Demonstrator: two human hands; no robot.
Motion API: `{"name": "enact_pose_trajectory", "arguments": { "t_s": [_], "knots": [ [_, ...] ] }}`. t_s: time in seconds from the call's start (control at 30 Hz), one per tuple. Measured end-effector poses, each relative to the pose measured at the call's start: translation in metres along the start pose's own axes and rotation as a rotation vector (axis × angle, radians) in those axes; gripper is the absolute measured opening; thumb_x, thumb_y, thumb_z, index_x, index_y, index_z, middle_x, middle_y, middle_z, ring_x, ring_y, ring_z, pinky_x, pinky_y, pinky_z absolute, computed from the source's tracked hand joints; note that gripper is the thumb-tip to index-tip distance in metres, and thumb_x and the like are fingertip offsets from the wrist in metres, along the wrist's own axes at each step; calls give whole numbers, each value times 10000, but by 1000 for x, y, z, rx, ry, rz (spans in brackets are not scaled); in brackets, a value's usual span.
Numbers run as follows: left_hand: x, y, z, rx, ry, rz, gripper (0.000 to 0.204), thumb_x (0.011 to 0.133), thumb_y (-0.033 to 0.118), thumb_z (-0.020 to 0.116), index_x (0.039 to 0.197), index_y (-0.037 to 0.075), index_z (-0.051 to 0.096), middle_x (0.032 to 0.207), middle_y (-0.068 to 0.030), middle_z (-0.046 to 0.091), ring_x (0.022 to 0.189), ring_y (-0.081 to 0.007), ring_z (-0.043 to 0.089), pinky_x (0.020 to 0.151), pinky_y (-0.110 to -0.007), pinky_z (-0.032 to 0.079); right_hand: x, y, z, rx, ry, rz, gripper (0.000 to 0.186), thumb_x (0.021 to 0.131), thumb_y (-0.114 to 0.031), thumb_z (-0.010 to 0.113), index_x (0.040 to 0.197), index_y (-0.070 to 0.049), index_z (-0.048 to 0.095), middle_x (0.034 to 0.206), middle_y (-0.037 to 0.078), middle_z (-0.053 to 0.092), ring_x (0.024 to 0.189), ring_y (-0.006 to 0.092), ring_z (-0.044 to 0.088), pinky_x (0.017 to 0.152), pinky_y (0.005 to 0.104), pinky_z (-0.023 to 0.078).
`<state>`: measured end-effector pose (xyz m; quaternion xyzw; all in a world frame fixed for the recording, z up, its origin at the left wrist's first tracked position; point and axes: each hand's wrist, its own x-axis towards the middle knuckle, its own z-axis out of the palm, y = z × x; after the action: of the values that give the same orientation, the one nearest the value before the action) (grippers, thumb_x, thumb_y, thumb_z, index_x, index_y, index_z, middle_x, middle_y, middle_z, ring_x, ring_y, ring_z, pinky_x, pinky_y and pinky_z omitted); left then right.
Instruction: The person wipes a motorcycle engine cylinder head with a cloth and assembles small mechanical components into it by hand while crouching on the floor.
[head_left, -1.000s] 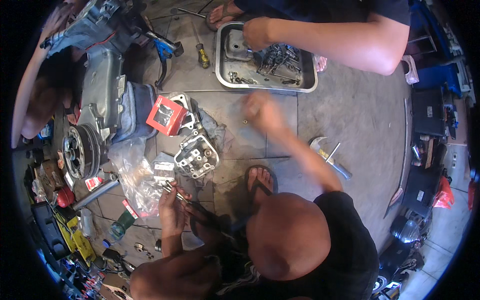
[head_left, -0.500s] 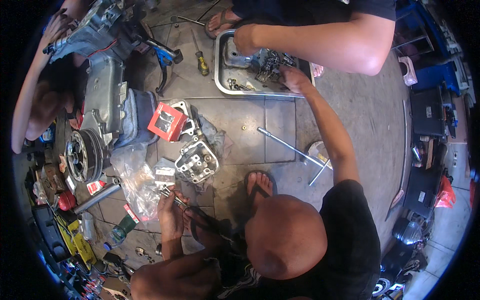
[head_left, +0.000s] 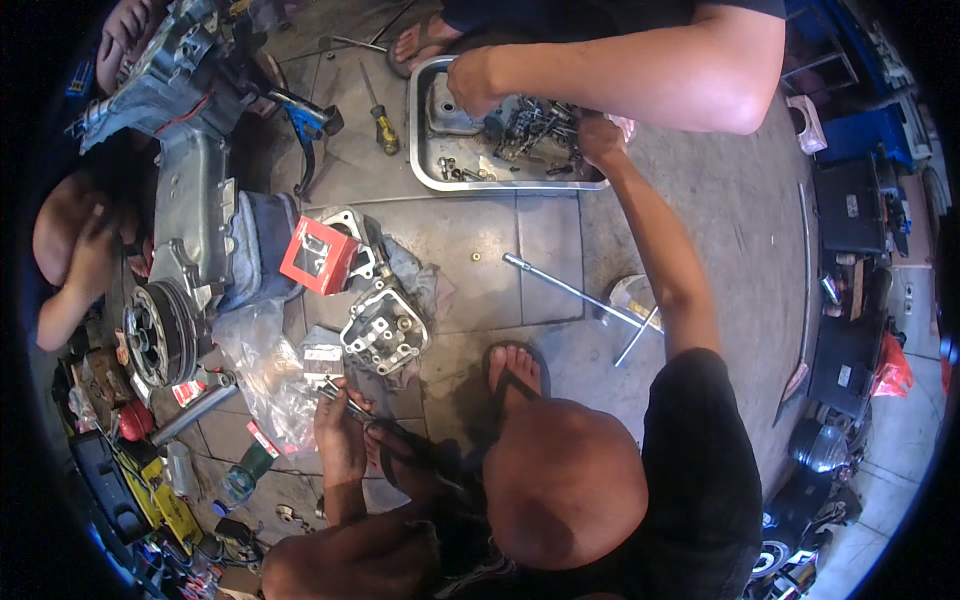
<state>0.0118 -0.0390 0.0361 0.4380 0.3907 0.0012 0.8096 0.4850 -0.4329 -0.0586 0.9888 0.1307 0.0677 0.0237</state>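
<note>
My left hand (head_left: 342,440) is closed around slim shiny metal parts (head_left: 347,401), held low beside my left foot. Their exact kind cannot be made out. My right hand (head_left: 602,140) reaches into the right end of a metal tray (head_left: 430,170), its fingers curled at a heap of dark and shiny metal parts (head_left: 535,130). What those fingers hold is hidden. From the far side, a co-worker's hand (head_left: 475,85) dips into the same tray beside a pan-like metal part (head_left: 445,115). Small bolts (head_left: 455,170) lie in its near left corner.
A cylinder head (head_left: 385,335) and a red box (head_left: 318,257) lie before me, left of centre. The large engine casing (head_left: 195,160) stands farther left, with another person's hand (head_left: 92,245) beyond. A T-handle wrench (head_left: 575,290) and a screwdriver (head_left: 382,125) rest on the tiles.
My right hand has shifted and curled its fingers at the tray's right end. At the left, another person's hand has moved. The view has shifted slightly.
</note>
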Motion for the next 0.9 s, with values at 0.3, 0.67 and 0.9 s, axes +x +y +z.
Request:
{"name": "enact_pose_trajectory", "arguments": {
  "t_s": [0.3,0.67,0.9],
  "knots": [
    [-2,1,-7,-20,41,9,226,989,157,530,1172,25,542,874,-62,590,806,-193,587,858,-405,468,-13,-22,0,-77,-455,-7,229,875,-140,541,983,-19,703,1063,212,692,1008,367,679,841,452,564],
    [-2,4,-2,-40,18,-76,207,985,147,524,1153,28,543,857,-58,596,787,-193,587,837,-385,473,-78,-36,-59,-185,126,-77,253,873,-275,645,808,-36,696,810,235,688,676,380,685,583,471,545],
    [-1,8,14,13,-120,-97,210,981,148,525,1146,19,518,913,-115,595,830,-222,600,816,-353,483,-155,-166,-178,724,-302,-602,202,870,-209,618,937,-37,698,980,179,675,837,387,656,720,474,532]
  ]
}}
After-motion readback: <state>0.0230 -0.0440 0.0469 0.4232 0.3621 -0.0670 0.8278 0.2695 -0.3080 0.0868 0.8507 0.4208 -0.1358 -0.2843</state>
